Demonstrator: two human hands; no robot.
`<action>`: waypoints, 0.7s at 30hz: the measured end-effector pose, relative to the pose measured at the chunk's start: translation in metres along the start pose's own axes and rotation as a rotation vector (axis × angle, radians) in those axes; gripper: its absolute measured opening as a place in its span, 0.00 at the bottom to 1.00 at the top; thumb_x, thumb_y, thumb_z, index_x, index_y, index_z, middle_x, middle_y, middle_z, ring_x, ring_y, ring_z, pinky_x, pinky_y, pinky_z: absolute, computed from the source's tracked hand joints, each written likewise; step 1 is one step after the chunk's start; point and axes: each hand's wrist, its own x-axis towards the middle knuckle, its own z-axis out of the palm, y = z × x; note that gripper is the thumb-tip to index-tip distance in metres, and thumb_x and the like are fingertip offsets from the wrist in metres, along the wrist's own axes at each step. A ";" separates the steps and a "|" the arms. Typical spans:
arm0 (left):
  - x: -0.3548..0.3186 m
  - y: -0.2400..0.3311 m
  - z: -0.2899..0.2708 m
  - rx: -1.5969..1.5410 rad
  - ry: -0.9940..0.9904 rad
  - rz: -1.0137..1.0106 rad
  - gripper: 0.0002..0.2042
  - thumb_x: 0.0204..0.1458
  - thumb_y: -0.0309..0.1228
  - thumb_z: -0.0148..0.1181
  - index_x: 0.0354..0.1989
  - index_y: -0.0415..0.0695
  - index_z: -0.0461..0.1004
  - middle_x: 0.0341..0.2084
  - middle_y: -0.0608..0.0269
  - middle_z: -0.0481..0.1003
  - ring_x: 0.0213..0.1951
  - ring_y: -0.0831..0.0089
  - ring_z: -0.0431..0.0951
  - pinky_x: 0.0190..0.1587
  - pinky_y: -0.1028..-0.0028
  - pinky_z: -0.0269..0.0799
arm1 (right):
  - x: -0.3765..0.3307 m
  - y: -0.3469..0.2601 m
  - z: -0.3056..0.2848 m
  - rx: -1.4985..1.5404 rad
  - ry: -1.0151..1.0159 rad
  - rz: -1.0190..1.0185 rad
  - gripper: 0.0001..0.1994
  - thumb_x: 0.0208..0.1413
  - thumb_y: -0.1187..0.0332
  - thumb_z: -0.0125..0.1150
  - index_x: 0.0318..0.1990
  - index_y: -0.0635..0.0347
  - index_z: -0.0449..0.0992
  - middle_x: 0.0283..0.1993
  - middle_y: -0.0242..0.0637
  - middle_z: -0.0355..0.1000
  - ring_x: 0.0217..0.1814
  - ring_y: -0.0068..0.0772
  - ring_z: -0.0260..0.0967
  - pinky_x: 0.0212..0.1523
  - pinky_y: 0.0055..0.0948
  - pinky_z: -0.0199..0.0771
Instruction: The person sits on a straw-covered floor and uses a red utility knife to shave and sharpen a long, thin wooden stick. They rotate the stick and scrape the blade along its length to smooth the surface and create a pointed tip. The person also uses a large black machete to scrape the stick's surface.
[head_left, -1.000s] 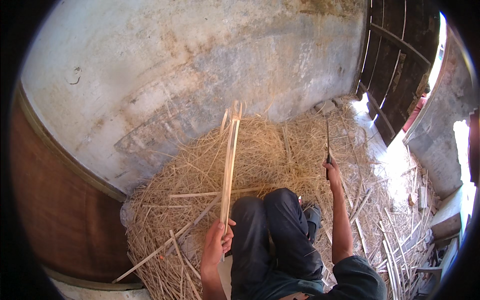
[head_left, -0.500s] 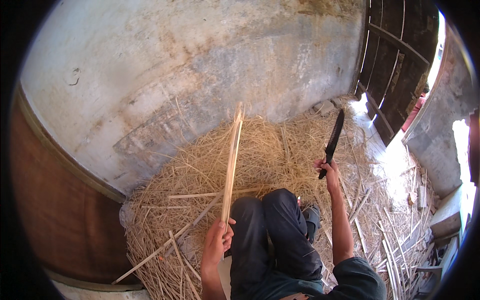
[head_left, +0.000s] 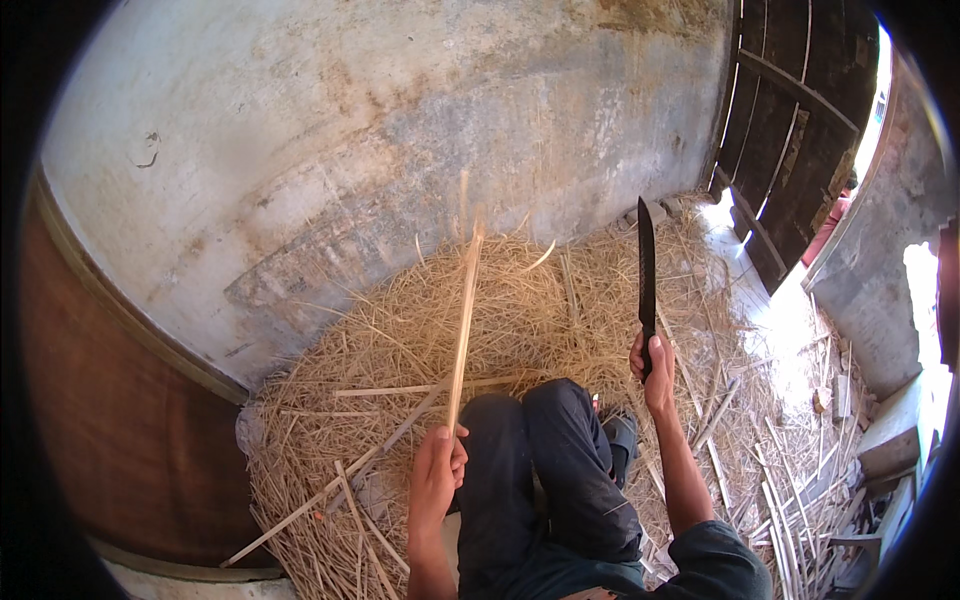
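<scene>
From my remote view, a broad heap of shavings (head_left: 520, 310) suggests much cutting done, though what remains I cannot judge, while the bamboo strip (head_left: 465, 330) projects from the left hand's (head_left: 436, 472) curled fingers, apart from the black knife (head_left: 647, 265) in the right hand's (head_left: 654, 366) wrapped fingers.

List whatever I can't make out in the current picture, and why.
All in the head view:
- Far tip of the wooden strip: blurred.
- Its gripped part: covered by the left hand.
- Much of the handle of the knife: covered by the right hand.
- Whatever lies beneath the shavings: buried.
- Most of the person outside: hidden by door and wall edges.
</scene>
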 end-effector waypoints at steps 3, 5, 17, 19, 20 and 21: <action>0.005 -0.004 0.003 -0.007 -0.022 0.001 0.22 0.76 0.45 0.42 0.55 0.39 0.75 0.22 0.76 0.60 0.20 0.87 0.57 0.22 0.81 0.55 | -0.013 -0.024 0.010 -0.309 -0.113 -0.185 0.23 0.70 0.46 0.54 0.38 0.62 0.73 0.25 0.32 0.67 0.22 0.26 0.62 0.25 0.30 0.61; 0.009 -0.008 0.006 0.009 -0.036 0.007 0.22 0.76 0.45 0.43 0.58 0.38 0.75 0.22 0.76 0.60 0.20 0.87 0.57 0.22 0.81 0.55 | -0.022 -0.048 0.030 -0.494 -0.212 -0.370 0.24 0.69 0.46 0.57 0.40 0.63 0.74 0.27 0.38 0.70 0.24 0.35 0.68 0.29 0.33 0.67; 0.011 -0.020 0.031 0.341 -0.001 0.235 0.19 0.75 0.41 0.48 0.57 0.39 0.77 0.26 0.71 0.67 0.25 0.82 0.65 0.30 0.77 0.64 | -0.034 -0.055 0.082 -0.983 -0.612 -0.512 0.20 0.64 0.52 0.66 0.50 0.61 0.76 0.33 0.46 0.78 0.33 0.54 0.79 0.32 0.45 0.79; 0.008 -0.024 0.032 0.383 0.008 0.268 0.18 0.75 0.40 0.48 0.57 0.39 0.77 0.27 0.67 0.70 0.26 0.79 0.68 0.32 0.74 0.66 | -0.025 -0.045 0.080 -1.007 -0.550 -0.556 0.20 0.65 0.51 0.65 0.50 0.60 0.76 0.32 0.46 0.78 0.33 0.53 0.79 0.31 0.45 0.78; 0.007 -0.023 0.033 0.417 0.023 0.301 0.18 0.74 0.41 0.49 0.56 0.38 0.77 0.27 0.64 0.72 0.26 0.76 0.70 0.32 0.72 0.68 | -0.022 -0.044 0.079 -1.011 -0.574 -0.572 0.20 0.65 0.51 0.64 0.50 0.60 0.76 0.32 0.46 0.78 0.33 0.54 0.79 0.31 0.45 0.78; 0.006 -0.022 0.034 0.452 0.039 0.334 0.18 0.74 0.41 0.49 0.56 0.38 0.77 0.27 0.62 0.73 0.27 0.74 0.72 0.33 0.70 0.69 | -0.019 -0.044 0.079 -1.016 -0.598 -0.588 0.20 0.66 0.51 0.64 0.50 0.60 0.76 0.32 0.46 0.78 0.33 0.54 0.79 0.31 0.45 0.78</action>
